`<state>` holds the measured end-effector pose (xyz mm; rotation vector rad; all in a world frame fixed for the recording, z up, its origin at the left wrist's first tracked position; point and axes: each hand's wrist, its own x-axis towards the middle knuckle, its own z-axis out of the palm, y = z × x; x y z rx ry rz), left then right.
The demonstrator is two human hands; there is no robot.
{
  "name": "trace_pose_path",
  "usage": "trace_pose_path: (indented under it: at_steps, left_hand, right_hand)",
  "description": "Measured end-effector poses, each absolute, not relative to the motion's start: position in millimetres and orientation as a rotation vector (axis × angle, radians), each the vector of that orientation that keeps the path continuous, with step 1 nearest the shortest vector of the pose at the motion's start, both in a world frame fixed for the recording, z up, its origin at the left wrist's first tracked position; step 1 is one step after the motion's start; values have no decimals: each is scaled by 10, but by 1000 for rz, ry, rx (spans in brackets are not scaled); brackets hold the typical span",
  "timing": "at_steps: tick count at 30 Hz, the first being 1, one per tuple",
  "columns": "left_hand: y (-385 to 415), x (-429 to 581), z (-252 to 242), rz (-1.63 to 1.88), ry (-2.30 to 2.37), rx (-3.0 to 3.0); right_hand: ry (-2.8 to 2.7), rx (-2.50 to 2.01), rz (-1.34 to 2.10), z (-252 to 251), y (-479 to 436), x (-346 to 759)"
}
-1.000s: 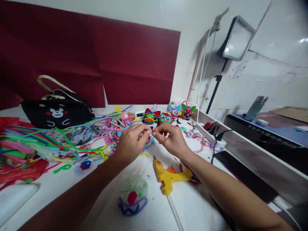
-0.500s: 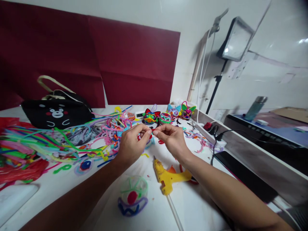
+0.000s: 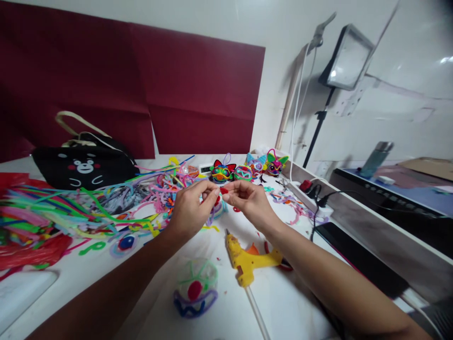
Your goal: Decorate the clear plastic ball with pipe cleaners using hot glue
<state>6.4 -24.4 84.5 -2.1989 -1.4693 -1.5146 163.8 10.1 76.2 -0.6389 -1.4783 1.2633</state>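
Observation:
My right hand [image 3: 249, 200] pinches a small red fuzzy piece [image 3: 224, 191], seemingly pipe cleaner, between thumb and forefinger. Close beside it, my left hand [image 3: 196, 203] is closed in a pinch; whatever its fingertips hold, if anything, is too small to make out. Below the hands lies a yellow glue gun [image 3: 244, 259], a clear glue stick [image 3: 256, 311] jutting from its back. Nearer to me sits a clear ball [image 3: 208, 271] decorated with green, purple and blue pipe cleaner and a red round nose. Behind the left fingers, more red and purple pieces are partly hidden.
Loose pipe cleaners [image 3: 106, 212] cover the left of the table, before a black bag [image 3: 85, 165]. Several decorated balls [image 3: 222, 172] stand at the back. At right are a power strip [image 3: 314, 200], a black phone [image 3: 361, 257] and cables; a lamp [image 3: 348, 56] stands behind.
My fingertips have moved slightly apart, and the red piece shows more clearly at the right fingertips. The glue gun and clear ball stay in place.

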Motion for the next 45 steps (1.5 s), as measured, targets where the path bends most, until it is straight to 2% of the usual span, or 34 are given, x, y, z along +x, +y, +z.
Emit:
trace_pose_path:
  at_steps: [9,20,34,40,45]
  left_hand:
    - [-242,49,837,-1386,-1413,-2318]
    - [-234,56,828,-1400,-1529,-2279]
    - [-280,174,755,-1517,-1433,-2172]
    - [-267,82,844,-1475,-1505,-2269]
    - [-249,18,910,-1374,-1545,-2342]
  right_hand:
    - [-1746,-684,882,681,178,1688]
    - [-1654,-710,1027,646,206,1673]
    - [-1193,-633,1345,710,31,1562]
    - [-1336,-636,1449,768,85,1622]
    - [-1545,-658,1289,803,143,1680]
